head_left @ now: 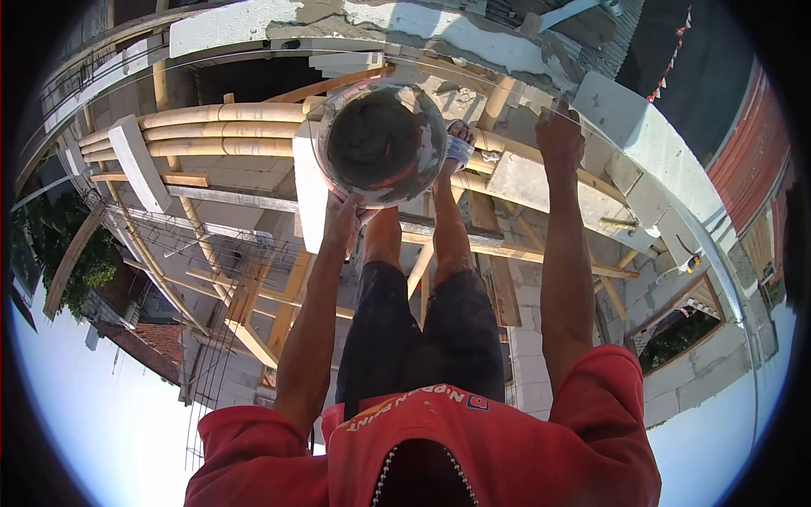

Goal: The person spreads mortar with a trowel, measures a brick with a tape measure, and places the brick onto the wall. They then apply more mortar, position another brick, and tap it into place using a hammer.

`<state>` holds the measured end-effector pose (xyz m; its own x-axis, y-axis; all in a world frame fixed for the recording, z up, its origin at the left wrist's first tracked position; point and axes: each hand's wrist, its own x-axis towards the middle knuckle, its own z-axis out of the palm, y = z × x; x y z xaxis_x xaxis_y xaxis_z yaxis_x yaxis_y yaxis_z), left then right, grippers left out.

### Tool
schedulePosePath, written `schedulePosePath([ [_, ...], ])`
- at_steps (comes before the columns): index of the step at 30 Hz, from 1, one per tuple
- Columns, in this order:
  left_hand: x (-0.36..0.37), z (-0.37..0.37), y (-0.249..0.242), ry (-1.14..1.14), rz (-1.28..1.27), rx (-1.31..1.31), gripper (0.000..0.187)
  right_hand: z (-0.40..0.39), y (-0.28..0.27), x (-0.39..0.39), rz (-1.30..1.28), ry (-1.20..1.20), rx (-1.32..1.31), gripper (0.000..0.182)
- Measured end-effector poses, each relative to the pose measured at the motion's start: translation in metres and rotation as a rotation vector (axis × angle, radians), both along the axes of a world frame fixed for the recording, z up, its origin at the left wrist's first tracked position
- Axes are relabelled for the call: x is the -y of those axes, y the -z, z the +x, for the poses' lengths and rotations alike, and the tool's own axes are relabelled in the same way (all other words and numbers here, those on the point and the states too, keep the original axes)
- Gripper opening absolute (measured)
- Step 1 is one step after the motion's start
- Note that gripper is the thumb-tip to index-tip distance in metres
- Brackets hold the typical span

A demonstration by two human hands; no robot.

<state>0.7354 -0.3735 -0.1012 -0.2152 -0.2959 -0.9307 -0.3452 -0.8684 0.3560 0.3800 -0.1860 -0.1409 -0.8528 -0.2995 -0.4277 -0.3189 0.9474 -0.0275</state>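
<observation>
My left hand (pixel 342 221) grips the near lower rim of a round bucket (pixel 432 160), which holds grey wet mortar and has mortar smeared on its sides. At the right, my right hand (pixel 560 139) is closed above the inner edge of the block wall (pixel 617 114); what its fingers hold is hidden. Grey mortar (pixel 528 69) lies along the wall top near this hand. A thin line passes close to the hand.
Bamboo poles (pixel 224 129) and planks (pixel 532 182) form a scaffold under my feet, with gaps showing lower levels. White blocks (pixel 139 165) rest on it. Steel rebar (pixel 207 363) stands at the lower left. A hand tool (pixel 693 262) lies at the right.
</observation>
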Motion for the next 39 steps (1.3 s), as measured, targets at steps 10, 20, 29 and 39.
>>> schedulePosePath([
  [10, -0.002, -0.015, 0.020, 0.209, -0.051, 0.107, 0.045, 0.134, -0.108, -0.043, -0.371, 0.389, 0.622, 0.056],
  [20, -0.011, -0.043, -0.008, 0.406, -0.236, 0.065, 0.049, 0.183, -0.047, 0.024, -0.333, -0.060, 0.879, 0.042],
  [29, -0.016, -0.043, -0.004, 0.353, 0.000, -0.005, 0.052, 0.157, -0.101, 0.048, -0.613, 1.112, 1.710, 0.032],
  [39, -0.015, -0.043, 0.001, 0.278, 0.067, -0.142, 0.053, 0.181, -0.092, 0.004, -1.377, 1.659, 2.060, 0.037],
])
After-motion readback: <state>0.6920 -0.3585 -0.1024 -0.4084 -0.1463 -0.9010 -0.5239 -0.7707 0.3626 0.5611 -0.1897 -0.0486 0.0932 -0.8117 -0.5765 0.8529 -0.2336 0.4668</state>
